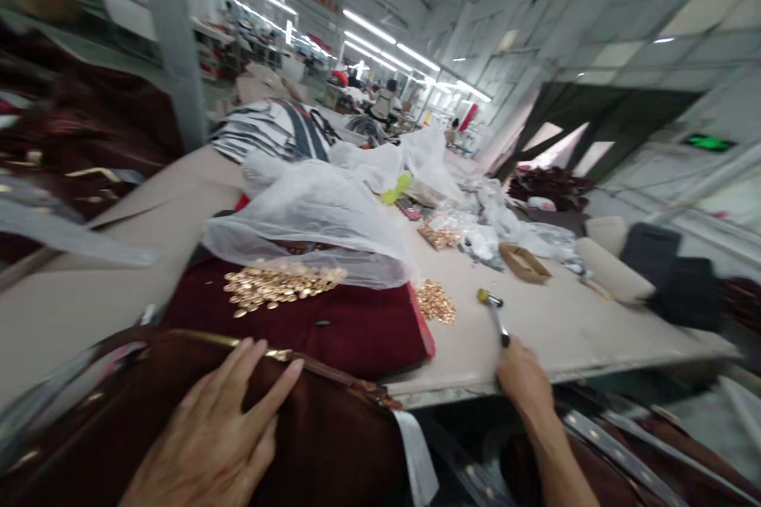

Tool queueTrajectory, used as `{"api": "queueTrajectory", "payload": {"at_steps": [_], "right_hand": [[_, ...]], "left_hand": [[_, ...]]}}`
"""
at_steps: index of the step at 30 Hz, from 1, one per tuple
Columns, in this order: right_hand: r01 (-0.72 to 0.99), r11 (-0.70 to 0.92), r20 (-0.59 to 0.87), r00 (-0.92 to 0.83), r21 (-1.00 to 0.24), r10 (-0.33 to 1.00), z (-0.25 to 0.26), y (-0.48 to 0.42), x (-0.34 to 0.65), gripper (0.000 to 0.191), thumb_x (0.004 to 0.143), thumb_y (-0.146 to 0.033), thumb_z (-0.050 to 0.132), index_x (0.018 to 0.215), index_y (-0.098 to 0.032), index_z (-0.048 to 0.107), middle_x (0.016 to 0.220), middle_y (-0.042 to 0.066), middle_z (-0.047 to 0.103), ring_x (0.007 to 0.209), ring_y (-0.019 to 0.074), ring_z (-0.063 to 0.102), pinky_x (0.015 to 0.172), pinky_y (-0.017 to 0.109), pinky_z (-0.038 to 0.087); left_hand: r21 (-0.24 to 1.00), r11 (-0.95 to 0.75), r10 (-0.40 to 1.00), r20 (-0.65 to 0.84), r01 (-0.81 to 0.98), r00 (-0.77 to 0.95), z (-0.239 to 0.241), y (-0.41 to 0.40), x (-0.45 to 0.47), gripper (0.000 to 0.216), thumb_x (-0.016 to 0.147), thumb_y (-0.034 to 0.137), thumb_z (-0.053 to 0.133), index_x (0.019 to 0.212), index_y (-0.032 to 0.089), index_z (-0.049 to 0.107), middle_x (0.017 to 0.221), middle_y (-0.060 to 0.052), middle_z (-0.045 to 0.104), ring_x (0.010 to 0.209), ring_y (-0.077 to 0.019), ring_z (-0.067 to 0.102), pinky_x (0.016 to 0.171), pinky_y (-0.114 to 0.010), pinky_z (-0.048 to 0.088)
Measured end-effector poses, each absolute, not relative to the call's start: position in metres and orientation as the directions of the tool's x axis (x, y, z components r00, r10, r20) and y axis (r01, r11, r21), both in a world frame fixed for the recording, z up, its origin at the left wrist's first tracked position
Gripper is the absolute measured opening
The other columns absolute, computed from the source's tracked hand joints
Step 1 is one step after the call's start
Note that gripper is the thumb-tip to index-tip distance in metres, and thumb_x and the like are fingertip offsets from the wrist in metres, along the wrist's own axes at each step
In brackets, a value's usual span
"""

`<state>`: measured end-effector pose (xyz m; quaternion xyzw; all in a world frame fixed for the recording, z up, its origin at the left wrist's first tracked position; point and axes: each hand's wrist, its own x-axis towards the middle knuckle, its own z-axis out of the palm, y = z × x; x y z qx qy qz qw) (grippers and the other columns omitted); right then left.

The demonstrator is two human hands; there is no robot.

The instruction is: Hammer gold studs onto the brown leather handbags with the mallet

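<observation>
My left hand (219, 420) lies with fingers spread on a dark brown bag (333, 444), its fingertips by the gold-coloured trim along the bag's upper edge. To the right, my right hand (523, 376) is wrapped round the dark handle of a small hammer (495, 310) with a yellow-ended head, held over the table's front edge. Beyond the bag, a stack of maroon fabric (369, 333) bears a pile of gold-coloured metal pieces (273, 285). A second heap of small gold pieces (437, 301) lies on the table beside it.
A translucent plastic sheet (321, 206) covers the back of the maroon stack. The pale table (571, 325) also carries a small cardboard box (524, 263), plastic bags and striped material (261, 131). A grey post (172, 40) stands at left. People sit in the distance.
</observation>
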<state>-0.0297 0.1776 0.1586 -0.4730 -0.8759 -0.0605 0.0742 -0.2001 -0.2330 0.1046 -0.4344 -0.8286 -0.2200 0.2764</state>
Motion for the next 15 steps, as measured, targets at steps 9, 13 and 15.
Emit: {"api": "queueTrajectory", "payload": {"at_steps": [9,13,15], "right_hand": [[0.424,0.825,0.221,-0.823,-0.373,0.523,0.16,0.095,0.008,0.057,0.094,-0.049,0.05,0.144,-0.02,0.053,0.111,0.008,0.075,0.086,0.0242,0.074,0.068,0.027,0.061],[-0.026,0.906,0.214,-0.974,-0.423,0.072,0.176,0.029,-0.018,0.051,0.098,-0.03,0.052,0.148,-0.024,0.047,0.136,0.004,0.063,0.117,0.0226,0.066,0.095,0.026,0.055],[-0.15,0.903,0.245,-0.968,-0.402,-0.051,0.192,0.006,-0.03,0.054,0.098,-0.022,0.052,0.151,-0.027,0.042,0.14,0.002,0.059,0.123,0.0222,0.062,0.101,0.028,0.052]], "left_hand": [[0.286,0.569,0.546,0.569,0.771,-0.615,0.119,-0.23,-0.184,0.051,0.084,0.02,0.06,0.133,0.034,0.06,0.149,-0.021,0.046,0.142,-0.0355,0.04,0.11,-0.053,0.042],[0.309,0.56,0.56,0.542,0.769,-0.626,0.118,-0.23,-0.183,0.056,0.08,0.018,0.067,0.134,0.032,0.06,0.15,-0.024,0.044,0.144,-0.0363,0.036,0.112,-0.054,0.04],[0.315,0.557,0.558,0.543,0.768,-0.628,0.117,-0.23,-0.183,0.057,0.078,0.018,0.069,0.134,0.031,0.06,0.15,-0.025,0.043,0.144,-0.0373,0.035,0.112,-0.054,0.04]]}}
